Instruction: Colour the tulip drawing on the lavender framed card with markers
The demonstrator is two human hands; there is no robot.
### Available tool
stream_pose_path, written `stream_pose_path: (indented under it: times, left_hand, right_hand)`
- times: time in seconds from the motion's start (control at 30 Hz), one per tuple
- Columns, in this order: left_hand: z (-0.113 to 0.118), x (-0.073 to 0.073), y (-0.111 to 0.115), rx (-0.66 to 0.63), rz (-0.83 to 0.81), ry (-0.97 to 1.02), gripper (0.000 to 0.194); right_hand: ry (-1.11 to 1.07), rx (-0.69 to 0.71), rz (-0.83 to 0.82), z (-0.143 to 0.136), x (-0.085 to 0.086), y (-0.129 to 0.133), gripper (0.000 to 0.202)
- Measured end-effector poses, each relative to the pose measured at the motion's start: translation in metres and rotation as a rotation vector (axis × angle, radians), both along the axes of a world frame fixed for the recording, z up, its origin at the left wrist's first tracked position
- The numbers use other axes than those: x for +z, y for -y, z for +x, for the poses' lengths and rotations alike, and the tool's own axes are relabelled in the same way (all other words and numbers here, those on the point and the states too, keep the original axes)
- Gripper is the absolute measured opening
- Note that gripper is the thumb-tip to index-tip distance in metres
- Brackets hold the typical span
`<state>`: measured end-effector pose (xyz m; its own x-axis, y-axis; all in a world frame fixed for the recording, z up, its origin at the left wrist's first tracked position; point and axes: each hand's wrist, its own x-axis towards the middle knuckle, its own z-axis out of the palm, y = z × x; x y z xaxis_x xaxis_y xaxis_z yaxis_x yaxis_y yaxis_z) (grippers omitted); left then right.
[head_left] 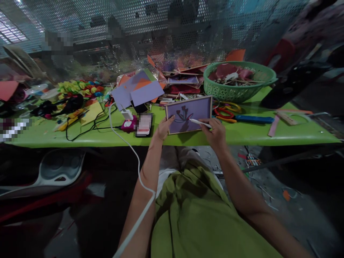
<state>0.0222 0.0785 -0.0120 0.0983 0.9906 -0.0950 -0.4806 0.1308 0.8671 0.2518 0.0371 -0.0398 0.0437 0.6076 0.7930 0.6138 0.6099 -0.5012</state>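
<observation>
A shallow wooden-framed purple panel (177,125) with dark red flower shapes and thin stems on it tilts up at the table's front edge. My left hand (164,128) is closed on the frame's left side, thumb over the front. In my right hand (216,132) is a slim white pen (200,123), pinched between the fingers near the frame's lower right side. The pen's tip points left, at or just over the purple surface by the stems; whether it touches, I cannot tell.
Right of the frame lie blue-handled pliers (254,119) and scissors (224,114). Behind stands a green basket (236,89) of scraps. Purple paper sheets (146,93), a phone (144,124) and a magenta power adapter (128,124) lie left. A white cable (138,157) crosses my left arm.
</observation>
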Motion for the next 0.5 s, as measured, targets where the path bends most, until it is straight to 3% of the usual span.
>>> stream_pose_path:
  times: [0.5]
  left_hand:
    - [0.0005, -0.0001, -0.0019, -0.002, -0.019, 0.000, 0.033]
  right_hand:
    - [-0.091, -0.104, -0.022, -0.0004, 0.0018, 0.0017, 0.032]
